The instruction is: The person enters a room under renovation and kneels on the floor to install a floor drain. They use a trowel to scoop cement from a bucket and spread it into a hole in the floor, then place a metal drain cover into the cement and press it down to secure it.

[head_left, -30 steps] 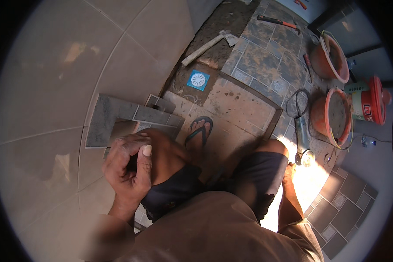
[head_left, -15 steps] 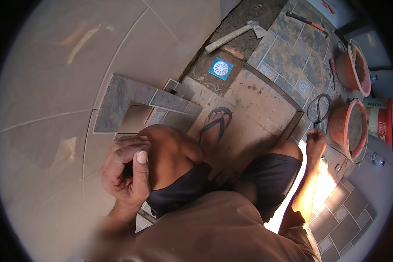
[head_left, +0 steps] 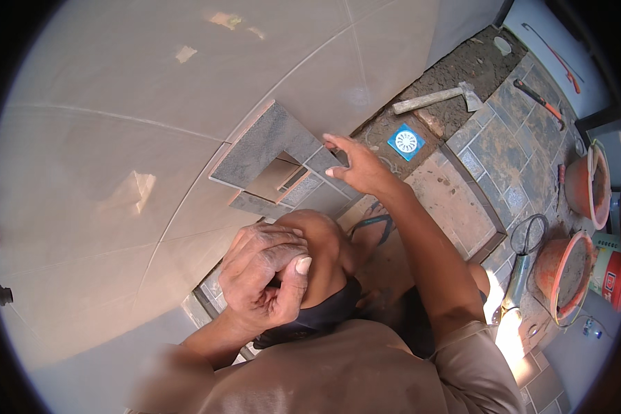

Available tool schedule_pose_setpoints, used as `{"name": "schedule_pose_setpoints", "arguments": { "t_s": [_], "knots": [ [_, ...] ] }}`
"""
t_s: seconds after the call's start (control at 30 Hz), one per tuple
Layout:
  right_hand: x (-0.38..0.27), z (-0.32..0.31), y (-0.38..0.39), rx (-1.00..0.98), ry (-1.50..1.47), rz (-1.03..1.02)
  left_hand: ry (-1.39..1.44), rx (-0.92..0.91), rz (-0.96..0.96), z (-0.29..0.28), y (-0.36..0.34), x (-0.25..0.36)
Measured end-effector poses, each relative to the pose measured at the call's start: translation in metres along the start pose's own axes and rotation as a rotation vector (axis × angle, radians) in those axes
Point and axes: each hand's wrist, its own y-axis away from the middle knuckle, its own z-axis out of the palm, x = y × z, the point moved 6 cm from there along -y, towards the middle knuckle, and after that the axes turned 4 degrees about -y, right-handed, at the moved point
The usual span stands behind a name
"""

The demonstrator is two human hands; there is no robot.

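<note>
My left hand (head_left: 265, 276) rests by my bent left knee, fingers curled into a loose fist with the thumb against them; nothing shows in it. My right hand (head_left: 359, 165) reaches forward across my body, thumb and fingers apart, at the right end of a grey tile (head_left: 259, 148) with a square cut-out. Whether the fingertips touch it, I cannot tell. The tile leans low against the large beige wall tiles (head_left: 186, 83). Smaller grey patterned tile pieces (head_left: 303, 190) show beside and through the cut-out.
A blue-edged floor drain (head_left: 406, 142) and a wooden-handled hatchet (head_left: 435, 100) lie ahead. A hammer (head_left: 539, 103) is on the paving. At right are a corded power tool (head_left: 516, 283), an orange mortar bucket (head_left: 564, 272), another bucket (head_left: 586, 186) and a red-and-green pail (head_left: 608, 272).
My right hand has left the corded power tool at right and swung across to the cut tile. The view has shifted left; my left hand stays curled by the knee.
</note>
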Motion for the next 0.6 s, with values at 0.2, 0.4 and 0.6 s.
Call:
{"name": "schedule_pose_setpoints", "arguments": {
  "t_s": [0.2,0.4,0.6],
  "knots": [
    [0.027,0.022,-0.034,-0.223,0.085,0.174,0.0,0.083,-0.055,-0.004,0.01,-0.004],
    [0.009,0.003,-0.003,-0.138,-0.08,0.107,0.029,0.069,-0.062,-0.001,0.007,0.001],
    [-0.013,-0.03,0.035,0.013,-0.103,0.042,0.063,0.035,-0.024,0.008,-0.007,0.004]
  ]
}}
